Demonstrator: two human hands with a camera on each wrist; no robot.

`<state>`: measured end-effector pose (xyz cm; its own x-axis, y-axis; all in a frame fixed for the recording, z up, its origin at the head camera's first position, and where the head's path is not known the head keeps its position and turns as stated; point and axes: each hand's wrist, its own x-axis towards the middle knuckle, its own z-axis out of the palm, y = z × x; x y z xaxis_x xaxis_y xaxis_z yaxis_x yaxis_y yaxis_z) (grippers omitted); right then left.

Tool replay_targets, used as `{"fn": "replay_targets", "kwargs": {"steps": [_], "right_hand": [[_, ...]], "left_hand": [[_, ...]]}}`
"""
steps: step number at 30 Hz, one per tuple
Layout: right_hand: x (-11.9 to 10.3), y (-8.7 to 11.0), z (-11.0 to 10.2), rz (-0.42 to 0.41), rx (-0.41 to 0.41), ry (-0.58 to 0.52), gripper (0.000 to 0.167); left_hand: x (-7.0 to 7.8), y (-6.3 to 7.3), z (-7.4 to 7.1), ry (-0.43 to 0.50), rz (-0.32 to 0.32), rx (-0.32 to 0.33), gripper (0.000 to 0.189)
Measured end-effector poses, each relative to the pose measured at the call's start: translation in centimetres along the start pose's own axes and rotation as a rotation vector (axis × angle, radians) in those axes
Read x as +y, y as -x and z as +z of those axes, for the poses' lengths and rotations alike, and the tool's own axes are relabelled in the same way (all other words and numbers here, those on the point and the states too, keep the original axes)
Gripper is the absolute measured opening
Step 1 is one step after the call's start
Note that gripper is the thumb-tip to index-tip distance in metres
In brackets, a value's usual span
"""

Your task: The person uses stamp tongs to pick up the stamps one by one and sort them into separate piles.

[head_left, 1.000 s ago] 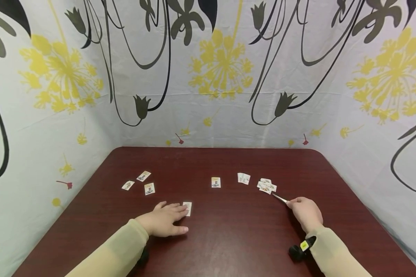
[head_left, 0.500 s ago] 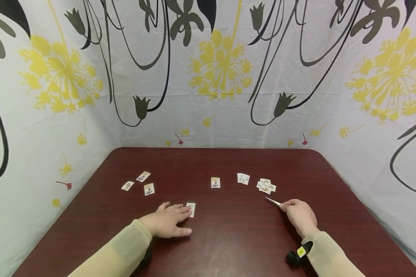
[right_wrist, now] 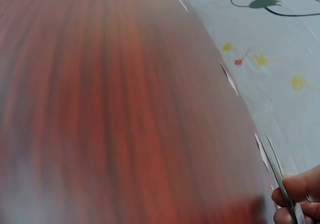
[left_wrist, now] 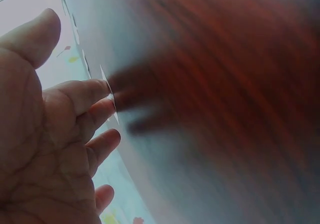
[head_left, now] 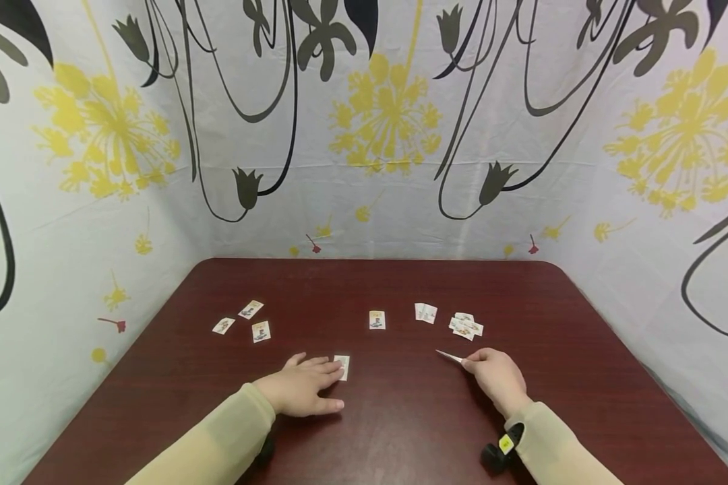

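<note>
In the head view my left hand lies palm down with its fingers spread, the fingertips on a small white printed card near the middle of the table. The left wrist view shows those fingers stretched straight onto the card, which appears edge-on. My right hand pinches a pair of slim metal tweezers, pointing left over the table. Their two tips stand slightly apart in the right wrist view, with nothing between them. My right thumb and fingers press on the sides of the tweezers.
At the back right, several overlapping cards lie beside two overlapping cards. A single card sits back of centre. Three cards lie at the left, one of them the nearest card. Patterned cloth surrounds the dark red table.
My left hand has slid a little to the right, the card moving with it. The right hand has drawn the tweezers leftward, away from the overlapping cards at the back right.
</note>
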<state>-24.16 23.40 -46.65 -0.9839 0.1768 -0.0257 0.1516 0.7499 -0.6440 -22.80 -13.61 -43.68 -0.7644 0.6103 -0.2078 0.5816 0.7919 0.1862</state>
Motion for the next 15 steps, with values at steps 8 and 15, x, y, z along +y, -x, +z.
{"fn": "replay_targets", "kwargs": {"steps": [8, 15], "right_hand": [[-1.4, 0.1, 1.2, -0.026, -0.017, 0.002, 0.014], [-2.1, 0.0, 2.1, -0.040, -0.026, 0.010, 0.012]], "left_hand": [[0.3, -0.6, 0.1, -0.005, 0.016, -0.003, 0.071], [0.7, -1.1, 0.0, -0.020, 0.028, -0.013, 0.072]]}}
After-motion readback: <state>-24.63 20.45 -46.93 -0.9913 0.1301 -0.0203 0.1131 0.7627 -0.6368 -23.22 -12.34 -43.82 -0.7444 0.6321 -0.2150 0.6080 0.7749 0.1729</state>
